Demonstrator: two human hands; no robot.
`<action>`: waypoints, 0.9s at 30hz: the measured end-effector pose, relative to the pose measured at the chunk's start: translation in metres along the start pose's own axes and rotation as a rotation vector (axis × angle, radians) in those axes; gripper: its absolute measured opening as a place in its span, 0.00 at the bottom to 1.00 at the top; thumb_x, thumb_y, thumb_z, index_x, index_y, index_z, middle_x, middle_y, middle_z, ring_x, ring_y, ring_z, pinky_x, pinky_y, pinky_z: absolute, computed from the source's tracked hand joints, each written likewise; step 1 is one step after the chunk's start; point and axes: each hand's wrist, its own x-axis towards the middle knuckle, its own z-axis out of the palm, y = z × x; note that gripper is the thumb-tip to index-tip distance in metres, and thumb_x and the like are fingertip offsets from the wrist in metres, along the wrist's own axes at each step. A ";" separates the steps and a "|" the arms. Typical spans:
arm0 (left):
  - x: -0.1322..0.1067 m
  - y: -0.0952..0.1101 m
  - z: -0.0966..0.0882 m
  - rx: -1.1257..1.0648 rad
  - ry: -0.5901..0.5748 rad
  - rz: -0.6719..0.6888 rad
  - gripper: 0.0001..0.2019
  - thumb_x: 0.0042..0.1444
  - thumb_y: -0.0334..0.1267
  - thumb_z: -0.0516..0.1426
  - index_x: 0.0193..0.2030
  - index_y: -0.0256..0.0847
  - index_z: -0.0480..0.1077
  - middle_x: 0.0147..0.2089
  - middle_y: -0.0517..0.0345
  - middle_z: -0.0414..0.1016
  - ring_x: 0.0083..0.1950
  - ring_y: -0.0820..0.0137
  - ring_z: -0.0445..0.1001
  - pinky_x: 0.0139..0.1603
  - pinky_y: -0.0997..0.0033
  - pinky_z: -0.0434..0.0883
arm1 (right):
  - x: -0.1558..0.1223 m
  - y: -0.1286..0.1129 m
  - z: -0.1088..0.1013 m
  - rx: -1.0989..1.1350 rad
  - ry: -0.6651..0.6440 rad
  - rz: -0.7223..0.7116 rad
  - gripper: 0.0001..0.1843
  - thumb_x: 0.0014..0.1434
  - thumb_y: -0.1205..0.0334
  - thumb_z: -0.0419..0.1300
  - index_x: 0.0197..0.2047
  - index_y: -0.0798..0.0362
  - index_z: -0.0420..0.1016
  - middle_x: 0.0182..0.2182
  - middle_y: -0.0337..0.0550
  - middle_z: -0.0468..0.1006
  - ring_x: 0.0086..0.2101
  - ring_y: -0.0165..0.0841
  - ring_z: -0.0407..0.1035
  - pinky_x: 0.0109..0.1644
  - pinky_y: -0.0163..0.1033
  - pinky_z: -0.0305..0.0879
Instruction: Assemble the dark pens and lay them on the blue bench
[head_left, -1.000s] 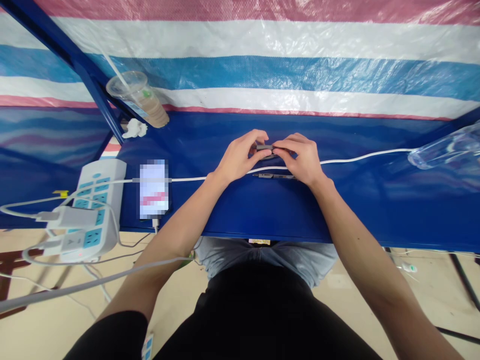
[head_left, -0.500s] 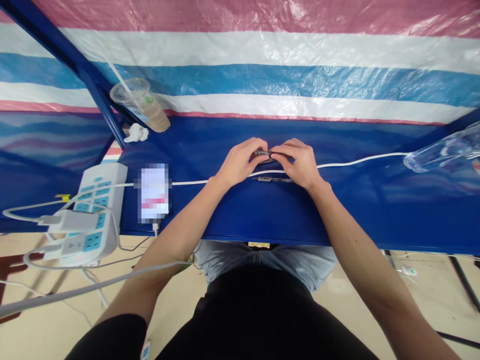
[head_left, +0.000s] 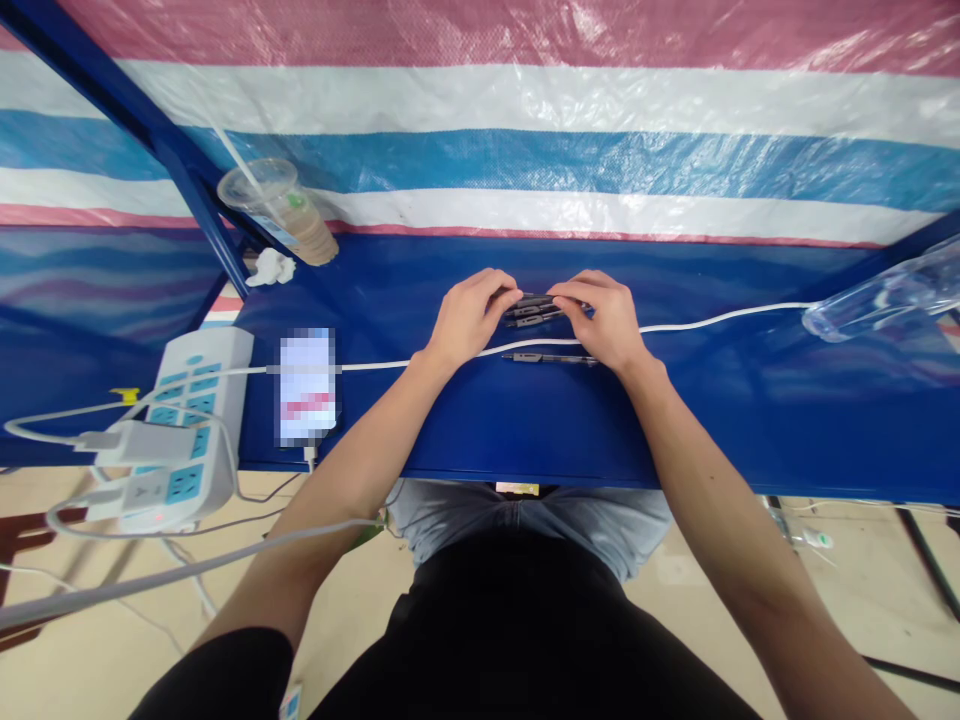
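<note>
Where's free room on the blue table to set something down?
Free: blue tabletop right of the right hand, below the white cable; also between the forearms, below the loose pen. Crowded: the pens between the hands; left end, with phone and power strip.

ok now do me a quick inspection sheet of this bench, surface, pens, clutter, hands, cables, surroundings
surface: blue table top, nothing spilled that I can see
job's things: bundle of dark pens between the hands; single dark pen lying nearer the person
clutter: plastic cup with straw and tan drink; crumpled white tissue; phone, screen pixelated; transparent plastic bottle
hands: left hand and right hand at opposite ends of the bundle
cables: white cable across the table, over the phone; power strip with plugged-in chargers
surroundings: striped tarp, blue steel frame, beige floor
</note>
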 end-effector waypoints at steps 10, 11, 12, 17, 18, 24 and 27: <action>0.001 -0.001 0.000 0.020 0.037 -0.004 0.12 0.74 0.46 0.58 0.45 0.42 0.77 0.42 0.54 0.79 0.40 0.66 0.74 0.46 0.67 0.71 | 0.000 -0.001 -0.001 0.015 0.023 0.047 0.10 0.70 0.60 0.62 0.48 0.47 0.85 0.39 0.45 0.85 0.40 0.43 0.77 0.48 0.50 0.76; 0.001 0.000 0.001 0.018 0.021 0.003 0.12 0.74 0.47 0.58 0.45 0.42 0.77 0.42 0.54 0.80 0.41 0.66 0.75 0.46 0.66 0.71 | 0.000 -0.003 0.002 0.031 0.022 0.054 0.08 0.70 0.60 0.63 0.48 0.47 0.85 0.39 0.45 0.84 0.39 0.42 0.77 0.47 0.49 0.76; 0.001 0.001 0.002 0.014 0.004 0.013 0.13 0.74 0.47 0.58 0.45 0.42 0.77 0.42 0.54 0.80 0.41 0.66 0.75 0.47 0.66 0.71 | -0.001 -0.005 0.005 0.045 0.023 0.058 0.07 0.69 0.60 0.64 0.47 0.47 0.84 0.38 0.44 0.84 0.38 0.41 0.77 0.46 0.49 0.77; -0.001 0.005 0.003 0.001 -0.094 0.009 0.16 0.75 0.49 0.56 0.41 0.41 0.77 0.37 0.57 0.81 0.39 0.66 0.76 0.43 0.66 0.68 | -0.002 -0.013 0.015 0.068 0.032 0.009 0.04 0.68 0.58 0.68 0.39 0.47 0.83 0.39 0.45 0.85 0.42 0.43 0.77 0.47 0.50 0.76; -0.001 0.006 0.003 -0.007 -0.113 -0.001 0.17 0.75 0.49 0.56 0.40 0.41 0.77 0.36 0.57 0.81 0.38 0.67 0.76 0.41 0.67 0.67 | -0.002 -0.014 0.015 0.066 0.043 -0.006 0.04 0.68 0.59 0.68 0.39 0.47 0.82 0.39 0.45 0.85 0.42 0.44 0.77 0.48 0.50 0.76; -0.002 0.009 0.001 -0.065 -0.153 -0.004 0.16 0.75 0.49 0.56 0.40 0.42 0.77 0.37 0.59 0.81 0.37 0.68 0.76 0.41 0.68 0.68 | -0.002 -0.015 0.017 0.034 0.019 -0.046 0.06 0.70 0.58 0.66 0.39 0.47 0.82 0.38 0.45 0.85 0.40 0.43 0.77 0.48 0.50 0.74; -0.002 0.008 0.001 -0.100 -0.133 0.043 0.13 0.73 0.49 0.59 0.44 0.42 0.76 0.41 0.57 0.81 0.39 0.68 0.76 0.43 0.68 0.70 | -0.003 -0.015 0.017 0.019 -0.018 -0.044 0.08 0.72 0.58 0.63 0.41 0.47 0.82 0.39 0.45 0.85 0.40 0.42 0.76 0.48 0.49 0.73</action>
